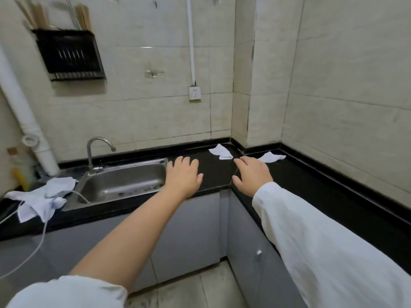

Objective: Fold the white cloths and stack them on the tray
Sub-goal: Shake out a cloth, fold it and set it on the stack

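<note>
counter (213,172) lying bare between both hands | walls closing off the corner behind | sink (124,181) dropping away left | cloths (221,151) sitting at back

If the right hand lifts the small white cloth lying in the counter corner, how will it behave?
The small white cloth lies crumpled with soft folds, so it will probably hang limp. It looks thin, likely very light. On the glossy black counter it may slide if the right hand pushes it.

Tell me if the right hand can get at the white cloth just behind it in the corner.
Probably yes. The right hand is open on the black counter, and the cloth lies just past its fingertips with nothing between them.
</note>
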### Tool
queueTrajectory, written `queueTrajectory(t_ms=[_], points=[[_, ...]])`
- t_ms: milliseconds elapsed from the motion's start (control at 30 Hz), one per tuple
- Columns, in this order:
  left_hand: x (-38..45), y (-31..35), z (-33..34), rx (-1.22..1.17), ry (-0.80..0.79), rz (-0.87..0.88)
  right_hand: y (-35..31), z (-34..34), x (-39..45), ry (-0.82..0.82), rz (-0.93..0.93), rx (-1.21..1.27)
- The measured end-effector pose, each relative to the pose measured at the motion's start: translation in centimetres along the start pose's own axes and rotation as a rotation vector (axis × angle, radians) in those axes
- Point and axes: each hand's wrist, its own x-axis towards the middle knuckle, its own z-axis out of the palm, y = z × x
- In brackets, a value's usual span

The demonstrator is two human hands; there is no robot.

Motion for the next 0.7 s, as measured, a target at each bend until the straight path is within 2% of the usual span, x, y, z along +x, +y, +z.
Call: queueTrajectory(t_ms=[333,467,700], points=[[24.5,-5.9,2.6,0.026,0.051,0.033,2.5,2.6,26.1,0.072,0.035,0.010],[32.6,-8.4,6.4,0.008,0.011,0.047,3.4,5.9,34.1,0.049,0.050,-0.006],[48.7,-12.4,13.7,-0.003,-0.029,0.140,5.1,13.3,48.4,0.033,0.187,0.002]])
